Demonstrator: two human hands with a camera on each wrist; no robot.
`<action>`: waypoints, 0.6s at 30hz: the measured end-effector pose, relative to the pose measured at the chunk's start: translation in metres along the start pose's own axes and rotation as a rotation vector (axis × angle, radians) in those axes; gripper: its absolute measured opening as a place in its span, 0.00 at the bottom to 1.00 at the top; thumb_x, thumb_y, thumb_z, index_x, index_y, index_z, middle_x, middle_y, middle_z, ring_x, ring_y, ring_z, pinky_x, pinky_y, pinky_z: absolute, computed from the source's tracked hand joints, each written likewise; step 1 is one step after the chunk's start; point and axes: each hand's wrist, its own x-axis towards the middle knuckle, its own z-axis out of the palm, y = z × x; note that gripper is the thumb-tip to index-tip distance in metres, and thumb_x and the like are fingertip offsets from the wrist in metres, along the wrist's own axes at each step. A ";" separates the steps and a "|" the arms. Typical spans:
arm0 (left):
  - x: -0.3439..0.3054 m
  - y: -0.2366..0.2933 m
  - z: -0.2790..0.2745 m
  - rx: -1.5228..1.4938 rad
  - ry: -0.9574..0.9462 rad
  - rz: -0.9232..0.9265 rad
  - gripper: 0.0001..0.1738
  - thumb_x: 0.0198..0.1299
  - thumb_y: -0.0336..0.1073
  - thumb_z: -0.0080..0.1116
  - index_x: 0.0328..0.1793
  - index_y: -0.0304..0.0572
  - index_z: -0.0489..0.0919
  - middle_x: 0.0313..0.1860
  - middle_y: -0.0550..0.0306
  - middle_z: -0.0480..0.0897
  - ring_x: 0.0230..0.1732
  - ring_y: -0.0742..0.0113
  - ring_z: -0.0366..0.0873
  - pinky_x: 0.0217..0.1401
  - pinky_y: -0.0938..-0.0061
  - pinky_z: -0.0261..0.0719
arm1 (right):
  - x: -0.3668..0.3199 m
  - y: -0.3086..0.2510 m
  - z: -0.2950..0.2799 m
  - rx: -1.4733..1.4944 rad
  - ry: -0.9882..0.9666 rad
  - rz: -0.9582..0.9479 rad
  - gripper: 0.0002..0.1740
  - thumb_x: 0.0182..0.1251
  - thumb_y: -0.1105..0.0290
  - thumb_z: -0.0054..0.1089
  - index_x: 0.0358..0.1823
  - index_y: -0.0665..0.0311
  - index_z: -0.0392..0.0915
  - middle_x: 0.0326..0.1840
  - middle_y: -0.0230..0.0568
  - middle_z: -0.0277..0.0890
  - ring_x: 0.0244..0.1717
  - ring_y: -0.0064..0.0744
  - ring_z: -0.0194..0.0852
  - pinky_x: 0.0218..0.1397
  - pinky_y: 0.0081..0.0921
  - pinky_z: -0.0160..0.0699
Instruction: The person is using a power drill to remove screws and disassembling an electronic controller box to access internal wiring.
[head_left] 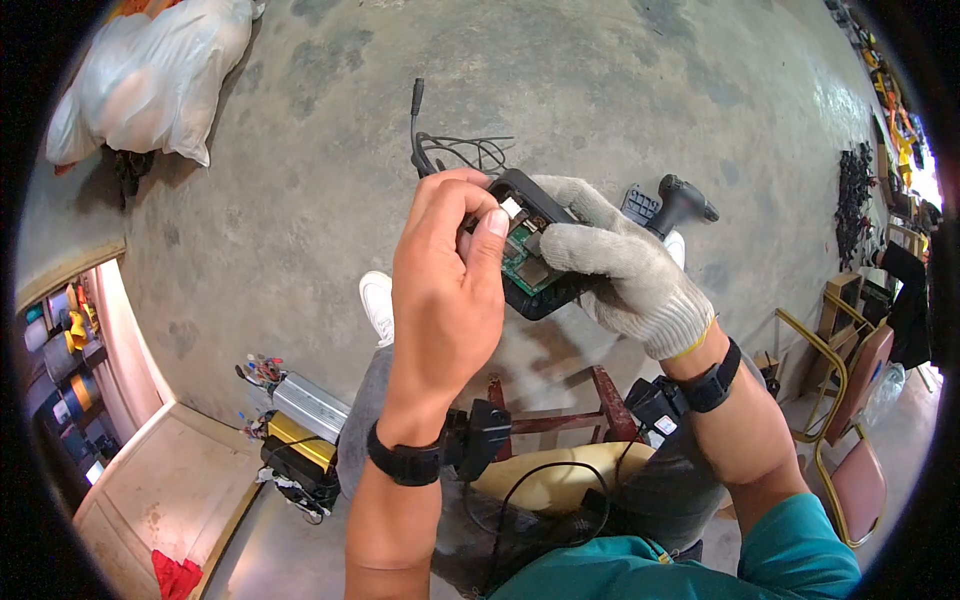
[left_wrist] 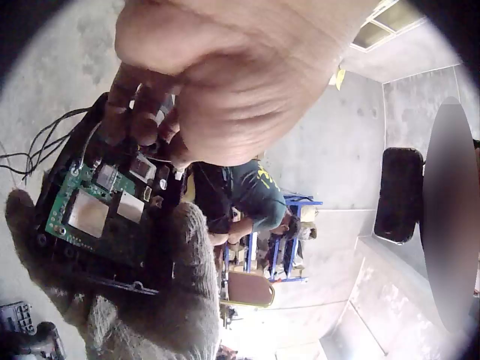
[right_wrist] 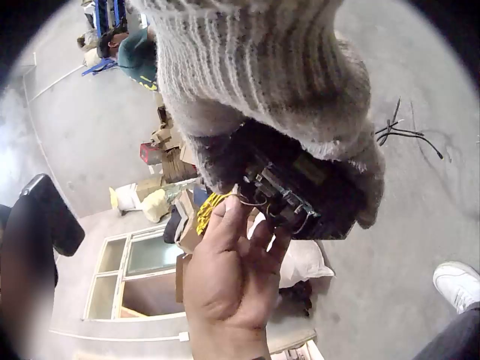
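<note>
My bare left hand (head_left: 445, 280) is at the upper end of an open black device case (head_left: 520, 185). Its thumb and fingers pinch a small white connector (head_left: 512, 207), and a thin wire (right_wrist: 251, 201) shows by the fingertips in the right wrist view. My right hand (head_left: 625, 265), in a knitted grey-white glove, grips the case from the other side. Inside the case lies a green circuit board (left_wrist: 82, 217) with square metal-coloured chips. In the left wrist view the left fingers hide the board's upper end.
A black cable (head_left: 416, 110) trails on the concrete floor past the case. Further right lies a black pistol-shaped tool (head_left: 682, 203). Silver (head_left: 310, 405) and yellow (head_left: 300, 437) metal boxes stand by the left leg. A white bag (head_left: 170, 75) sits far left, folding chairs (head_left: 865, 480) right.
</note>
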 end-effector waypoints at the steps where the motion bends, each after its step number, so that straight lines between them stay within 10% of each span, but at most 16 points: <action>1: 0.001 -0.003 0.000 -0.033 0.001 0.008 0.05 0.75 0.30 0.58 0.47 0.35 0.77 0.57 0.54 0.80 0.47 0.73 0.74 0.51 0.78 0.75 | 0.000 0.000 0.000 0.018 -0.022 -0.003 0.28 0.72 0.71 0.62 0.73 0.66 0.72 0.60 0.35 0.81 0.54 0.24 0.79 0.59 0.23 0.79; 18: 0.003 0.009 -0.002 -0.214 0.002 -0.085 0.03 0.68 0.28 0.62 0.42 0.35 0.81 0.52 0.54 0.71 0.39 0.74 0.68 0.45 0.75 0.73 | -0.007 0.000 0.002 0.411 0.106 0.208 0.12 0.76 0.63 0.66 0.52 0.63 0.81 0.39 0.34 0.81 0.40 0.31 0.83 0.46 0.31 0.87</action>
